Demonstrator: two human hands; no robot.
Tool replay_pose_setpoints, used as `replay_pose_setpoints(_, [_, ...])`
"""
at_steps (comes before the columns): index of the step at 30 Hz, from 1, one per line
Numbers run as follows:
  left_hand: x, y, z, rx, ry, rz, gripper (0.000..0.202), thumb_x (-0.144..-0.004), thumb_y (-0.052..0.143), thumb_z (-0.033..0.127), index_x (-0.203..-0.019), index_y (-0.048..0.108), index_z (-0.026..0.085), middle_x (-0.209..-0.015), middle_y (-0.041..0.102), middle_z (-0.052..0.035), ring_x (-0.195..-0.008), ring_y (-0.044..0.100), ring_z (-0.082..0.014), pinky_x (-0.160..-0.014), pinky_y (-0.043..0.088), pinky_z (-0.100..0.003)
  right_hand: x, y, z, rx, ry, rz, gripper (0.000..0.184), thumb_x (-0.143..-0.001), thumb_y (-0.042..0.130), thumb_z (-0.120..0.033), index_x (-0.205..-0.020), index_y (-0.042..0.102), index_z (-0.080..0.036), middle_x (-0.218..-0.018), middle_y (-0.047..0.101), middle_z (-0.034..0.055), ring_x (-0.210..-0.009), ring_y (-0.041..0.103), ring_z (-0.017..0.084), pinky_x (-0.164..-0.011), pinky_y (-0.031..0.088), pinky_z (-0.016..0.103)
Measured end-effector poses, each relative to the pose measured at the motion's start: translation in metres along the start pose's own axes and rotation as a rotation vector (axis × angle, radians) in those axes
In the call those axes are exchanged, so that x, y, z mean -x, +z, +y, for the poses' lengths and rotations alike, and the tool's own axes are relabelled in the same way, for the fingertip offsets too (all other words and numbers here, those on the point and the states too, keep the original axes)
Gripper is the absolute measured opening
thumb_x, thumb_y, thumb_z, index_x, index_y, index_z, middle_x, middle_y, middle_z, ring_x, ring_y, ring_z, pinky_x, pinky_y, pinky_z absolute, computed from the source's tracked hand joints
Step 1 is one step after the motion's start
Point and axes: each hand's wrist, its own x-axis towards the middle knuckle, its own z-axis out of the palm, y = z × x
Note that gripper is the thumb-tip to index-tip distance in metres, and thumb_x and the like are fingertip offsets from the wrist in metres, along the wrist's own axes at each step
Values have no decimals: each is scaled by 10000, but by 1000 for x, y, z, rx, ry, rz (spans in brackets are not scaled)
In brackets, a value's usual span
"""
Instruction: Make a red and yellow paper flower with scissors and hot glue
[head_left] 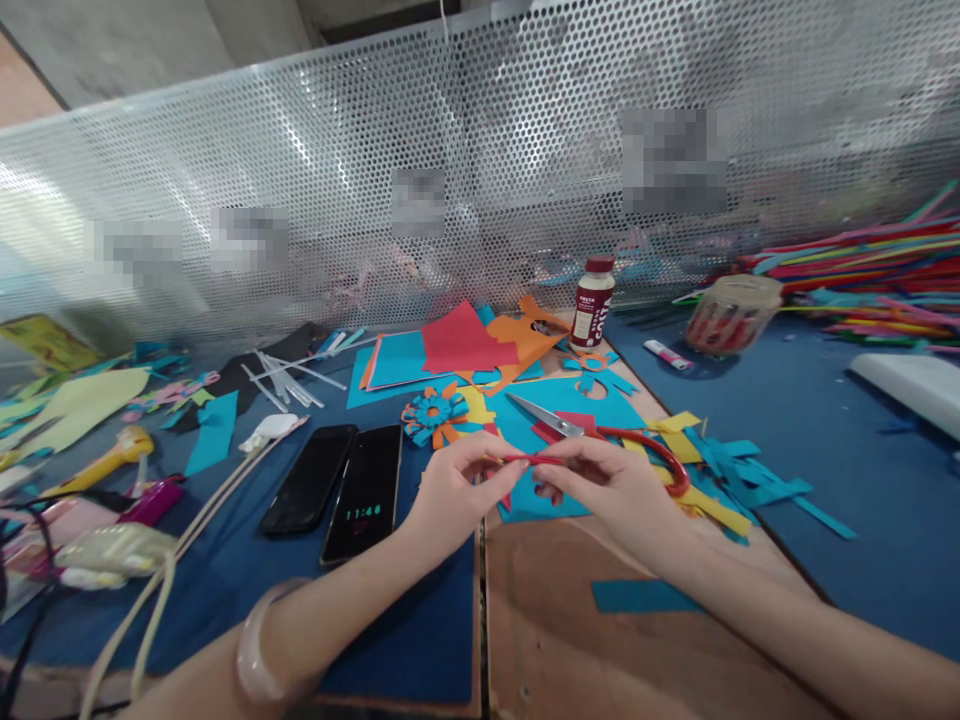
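Both forearms are reaching forward from the lower corners and angling inward, with a pale bracelet [253, 650] circling the left one. The left hand [459, 490] and the right hand [616, 485] are nearly meeting, each pinching a thin red strip [547, 461] between thumb and fingers. The strip is lying roughly level between the fingertips, hovering over a blue sheet [521, 503] on the counter [540, 610]. The right hand's fingers are curling underneath. Scissors [571, 429] are resting just beyond the hands, their red handles partly hiding behind the right one.
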Motion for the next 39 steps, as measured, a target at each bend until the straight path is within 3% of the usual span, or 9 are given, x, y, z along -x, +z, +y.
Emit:
replay_pose_setpoints(11, [1, -2, 0, -19, 32, 0, 105, -737, 650, 254, -782, 679, 163, -815, 675, -56, -824, 618, -171, -766, 515, -291, 0, -3, -2, -50, -12, -47, 190, -737, 669, -361, -713, 647, -173, -635, 657, 21, -594, 620, 138, -568, 537, 259])
replay_pose_setpoints(25, [3, -1, 4, 30, -87, 3, 155, -725, 667, 305, -736, 652, 151, -779, 666, -45, -742, 613, -152, -705, 506, -261, 0, -7, -2, -48, -45, -140, 209, -791, 617, -364, -717, 647, -171, -675, 665, 28, -627, 628, 145, -580, 528, 262])
replay_pose_setpoints(30, [1, -2, 3, -74, -109, 8, 196, -746, 636, 340, -774, 665, 147, -778, 678, -56, -731, 616, -164, -680, 496, -262, -4, -8, 2, -37, -35, -167, 247, -801, 597, -396, -722, 624, -164, -676, 658, 30, -614, 623, 140, -589, 522, 270])
replay_pose_setpoints(35, [1, -1, 7, -287, -23, -20, 189, -784, 590, 330, -773, 666, 156, -732, 664, -42, -701, 598, -152, -675, 464, -250, -5, -4, 6, 128, -12, -129, 243, -763, 626, -422, -826, 620, -187, -699, 644, 0, -625, 597, 124, -554, 482, 232])
replay_pose_setpoints(39, [3, 0, 9, -358, -32, -69, 188, -812, 554, 311, -773, 654, 156, -694, 647, -36, -648, 582, -142, -630, 446, -241, -3, -4, 7, 244, -31, -129, 230, -793, 591, -416, -736, 610, -194, -642, 629, -12, -584, 583, 115, -520, 444, 218])
